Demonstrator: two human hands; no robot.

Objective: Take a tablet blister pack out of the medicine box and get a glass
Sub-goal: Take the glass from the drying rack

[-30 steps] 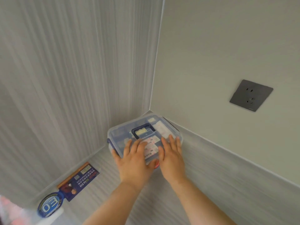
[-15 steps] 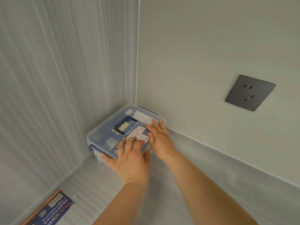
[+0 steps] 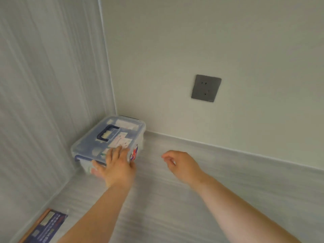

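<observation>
The right hand [image 3: 182, 164] is coming off the box [image 3: 112, 139] and hanging at frame centre above the counter [image 3: 175, 207], fingers loosely curled, its grip holding nothing. The left hand [image 3: 115, 165] is staying spread flat on the box's near lid edge, not clasping. The box is sitting lid-shut in the corner, centre left, blurred packets showing through the clear plastic; no blister pack is telling apart

Right hand [image 3: 182, 165] lifted off the medicine box [image 3: 112, 137], now apart, box pushed into the corner
</observation>
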